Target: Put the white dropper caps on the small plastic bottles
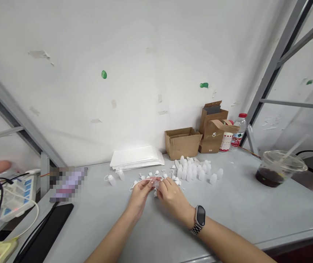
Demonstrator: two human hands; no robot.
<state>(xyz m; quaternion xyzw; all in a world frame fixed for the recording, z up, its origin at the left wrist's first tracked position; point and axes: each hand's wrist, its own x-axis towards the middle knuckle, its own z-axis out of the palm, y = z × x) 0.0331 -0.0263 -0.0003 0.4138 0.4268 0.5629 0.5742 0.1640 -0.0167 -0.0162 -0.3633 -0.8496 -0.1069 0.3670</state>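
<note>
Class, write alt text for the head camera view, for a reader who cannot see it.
Two bare hands, the left hand and the right hand with a wristwatch, pinch a small clear bottle together over a grey table. Behind them stand a cluster of small white bottles, a stack of white sheets, an open cardboard box and a plastic cup of dark drink.

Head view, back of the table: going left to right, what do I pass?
Stack of white sheets → open cardboard box → brown paper bags → water bottle with red cap → clear plastic cup with dark drink.
</note>
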